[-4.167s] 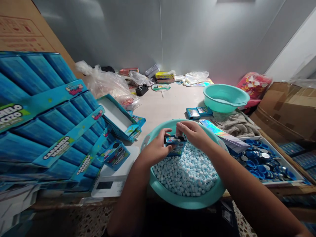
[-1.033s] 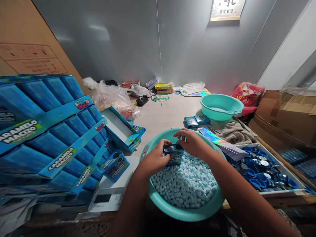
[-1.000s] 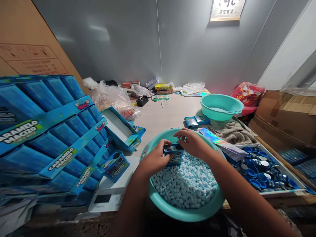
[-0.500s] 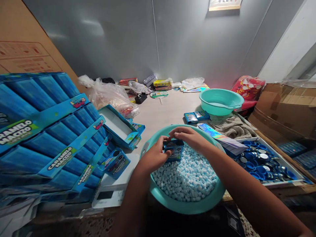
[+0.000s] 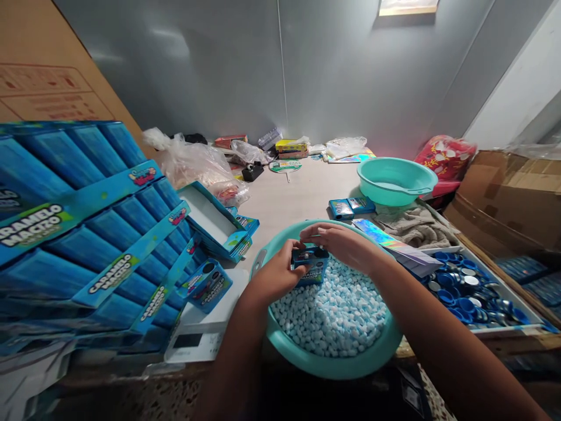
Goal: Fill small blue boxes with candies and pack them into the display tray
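The left hand [image 5: 277,273] is gripping a small blue box [image 5: 314,275] over pale pellets [image 5: 346,316] in a green basin [image 5: 326,368]; the right hand [image 5: 344,242] is arching above (whether empty, one cannot tell). Light, level support is probably sparing the box's walls.

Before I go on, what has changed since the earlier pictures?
The right hand has gone from pinching at the open blue box to stretching flatter above it, toward the left hand. The left hand keeps its grip; basin and scale stayed put.

A printed blue box [image 5: 314,274] is over pale pellets [image 5: 335,318].
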Motion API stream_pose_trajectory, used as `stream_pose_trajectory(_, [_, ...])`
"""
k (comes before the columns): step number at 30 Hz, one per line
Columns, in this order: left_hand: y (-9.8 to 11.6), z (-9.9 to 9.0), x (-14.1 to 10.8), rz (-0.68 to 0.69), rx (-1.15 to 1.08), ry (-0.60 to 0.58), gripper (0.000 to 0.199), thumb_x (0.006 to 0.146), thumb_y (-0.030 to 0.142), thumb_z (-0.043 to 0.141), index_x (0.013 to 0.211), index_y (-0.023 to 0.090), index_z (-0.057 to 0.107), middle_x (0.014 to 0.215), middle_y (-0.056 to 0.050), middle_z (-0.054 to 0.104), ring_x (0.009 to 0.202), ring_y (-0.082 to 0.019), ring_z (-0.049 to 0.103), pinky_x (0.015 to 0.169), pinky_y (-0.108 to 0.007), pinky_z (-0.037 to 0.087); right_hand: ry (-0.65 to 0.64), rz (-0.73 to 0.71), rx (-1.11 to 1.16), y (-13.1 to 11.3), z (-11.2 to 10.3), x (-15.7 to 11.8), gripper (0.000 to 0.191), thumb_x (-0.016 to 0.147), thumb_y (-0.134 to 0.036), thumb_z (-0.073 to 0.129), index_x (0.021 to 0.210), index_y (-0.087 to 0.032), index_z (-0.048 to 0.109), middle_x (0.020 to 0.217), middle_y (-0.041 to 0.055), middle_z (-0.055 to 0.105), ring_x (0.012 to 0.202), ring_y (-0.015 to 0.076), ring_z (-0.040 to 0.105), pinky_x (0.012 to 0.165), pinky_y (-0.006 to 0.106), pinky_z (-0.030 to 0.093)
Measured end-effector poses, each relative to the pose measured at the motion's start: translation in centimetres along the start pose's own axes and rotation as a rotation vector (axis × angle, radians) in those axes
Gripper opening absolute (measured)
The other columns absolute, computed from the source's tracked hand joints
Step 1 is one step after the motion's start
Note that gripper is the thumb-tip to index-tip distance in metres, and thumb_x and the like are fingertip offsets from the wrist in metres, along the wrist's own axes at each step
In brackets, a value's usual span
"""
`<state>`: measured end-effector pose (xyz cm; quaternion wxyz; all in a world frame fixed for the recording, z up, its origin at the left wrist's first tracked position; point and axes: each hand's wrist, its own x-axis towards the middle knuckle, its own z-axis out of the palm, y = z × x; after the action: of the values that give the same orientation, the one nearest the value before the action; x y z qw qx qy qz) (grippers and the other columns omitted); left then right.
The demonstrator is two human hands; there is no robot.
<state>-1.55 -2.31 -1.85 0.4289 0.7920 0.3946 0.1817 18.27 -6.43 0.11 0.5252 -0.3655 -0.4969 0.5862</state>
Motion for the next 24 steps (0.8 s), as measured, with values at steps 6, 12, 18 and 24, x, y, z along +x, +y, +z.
stream_pose_trajectory(6, [0.3, -0.1, -0.1, -0.025, -0.007, 0.008, 0.038, 0.084, 0.035, 0.065, 0.119, 0.026, 0.054, 0.128, -0.009, 0.062, 0.113, -0.029, 0.063, 0.095, -0.046, 0.052, -0.008, -0.028, -0.043, 0.2, 0.1, 0.3, 0.033, 0.085, -0.055, 0.069, 0.092, -0.023, 0.072, 0.107, 0.0082, 0.071, 0.113, 0.0279, 0.064, 0.111, 0.043, 0.045])
stream_pose_trajectory(12, [0.8, -0.3, -0.3, -0.083, 0.103, 0.005, 0.033, 0.084, 0.039, 0.061, 0.11, 0.024, 0.048, 0.102, -0.004, 0.062, 0.089, -0.023, 0.061, 0.075, -0.037, 0.048, 0.147, -0.03, -0.364, 0.6, -0.2, 0.0, 0.03, 0.087, -0.05, 0.066, 0.1, -0.024, 0.072, 0.115, 0.0075, 0.071, 0.115, 0.027, 0.062, 0.105, 0.043, 0.047])
stream_pose_trajectory(18, [0.3, -0.1, -0.2, -0.074, 0.088, 0.02, 0.036, 0.082, 0.038, 0.061, 0.112, 0.025, 0.047, 0.099, -0.003, 0.061, 0.084, -0.022, 0.06, 0.072, -0.035, 0.046, 0.259, 0.021, -0.739, 1.9, -1.9, 0.4, 0.018, 0.09, -0.032, 0.06, 0.102, -0.024, 0.071, 0.114, 0.0072, 0.071, 0.105, 0.0252, 0.064, 0.089, 0.038, 0.05])
stream_pose_trajectory(24, [-0.2, -0.1, 0.2, -0.048, -0.036, 0.084, 0.062, 0.078, 0.033, 0.072, 0.135, 0.022, 0.047, 0.126, -0.012, 0.059, 0.106, -0.026, 0.065, 0.09, -0.04, 0.052, 0.238, 0.206, -0.96, 4.4, -4.6, 0.4, 0.012, 0.068, -0.015, 0.069, 0.078, -0.021, 0.072, 0.064, 0.0016, 0.058, 0.058, 0.0179, 0.055, 0.061, 0.032, 0.041])
